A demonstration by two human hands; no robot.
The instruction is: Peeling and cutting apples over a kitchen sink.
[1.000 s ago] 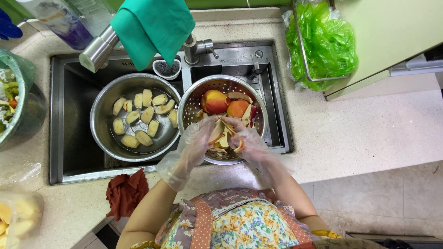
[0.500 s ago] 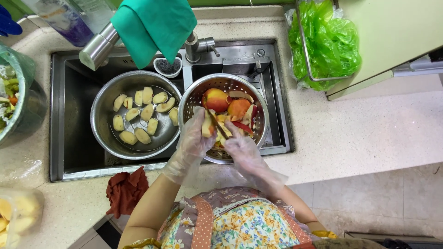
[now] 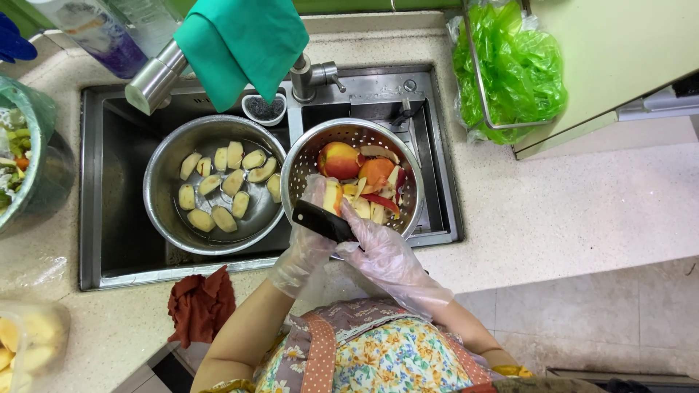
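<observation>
A steel sink [image 3: 102, 182] is taking up the middle of the pale counter [image 3: 568, 211], and a round metal bowl [image 3: 164, 156] of peeled apple pieces [image 3: 227, 191] is sitting in its left basin. Beside it, a perforated colander [image 3: 306, 149] is holding a whole apple [image 3: 339, 160] and red peelings [image 3: 378, 200]. The gloved right hand [image 3: 389, 255] is gripping a dark-handled knife [image 3: 324, 220] over the colander's near rim. The gloved left hand [image 3: 309, 240] is curling its fingers around an apple piece [image 3: 333, 195], just above the knife. A green bag [image 3: 510, 69] is lying on the counter to the right, and a red cloth [image 3: 200, 304] is lying bunched near the sink's front edge
</observation>
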